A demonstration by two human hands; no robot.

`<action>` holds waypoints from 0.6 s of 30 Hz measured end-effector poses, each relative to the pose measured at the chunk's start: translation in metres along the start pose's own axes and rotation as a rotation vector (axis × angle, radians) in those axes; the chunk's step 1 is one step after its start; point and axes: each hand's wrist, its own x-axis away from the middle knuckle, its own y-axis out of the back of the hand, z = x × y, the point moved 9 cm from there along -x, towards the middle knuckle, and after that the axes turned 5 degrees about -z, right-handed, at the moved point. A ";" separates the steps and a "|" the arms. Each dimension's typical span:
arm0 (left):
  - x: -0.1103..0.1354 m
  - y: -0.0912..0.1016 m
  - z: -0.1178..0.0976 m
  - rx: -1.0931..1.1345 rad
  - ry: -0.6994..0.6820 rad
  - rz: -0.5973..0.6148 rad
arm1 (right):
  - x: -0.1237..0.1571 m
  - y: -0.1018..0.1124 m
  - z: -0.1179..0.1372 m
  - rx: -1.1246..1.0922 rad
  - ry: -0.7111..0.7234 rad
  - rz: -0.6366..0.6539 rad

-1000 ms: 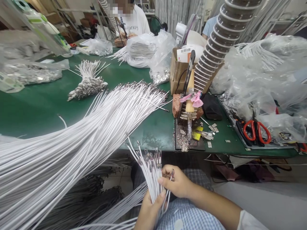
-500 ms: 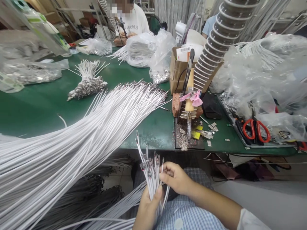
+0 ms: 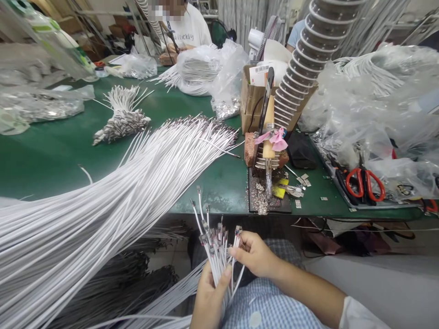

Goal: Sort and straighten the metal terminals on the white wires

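In my left hand, low in the middle of the view, a small bunch of white cables stands upright, fingers wrapped round it. Small metal ends with some red on them top the bunch. My right hand is beside it, thumb and fingers pinching a white cable at the bunch's right side, just below its metal end. Whether more than one cable is in that pinch I cannot tell. A large bundle of white cables lies across the table to the left, dark tips pointing away from me.
A soldering iron with a pink ribbon rests on a stand by a brick, under a ribbed hose. Red-handled scissors lie right, near plastic bags. A smaller cable bundle lies farther back. A person sits opposite.
My right hand has drawn a cable's metal end slightly right, apart from the rest of the bunch. The left hand keeps its hold. The view has shifted slightly.
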 end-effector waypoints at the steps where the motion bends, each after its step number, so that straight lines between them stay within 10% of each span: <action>1: 0.000 0.000 0.002 0.006 0.011 0.006 | 0.000 0.000 -0.001 0.001 -0.007 0.002; 18: 0.004 -0.003 0.003 0.071 0.028 0.007 | 0.008 -0.004 0.005 0.027 0.010 0.057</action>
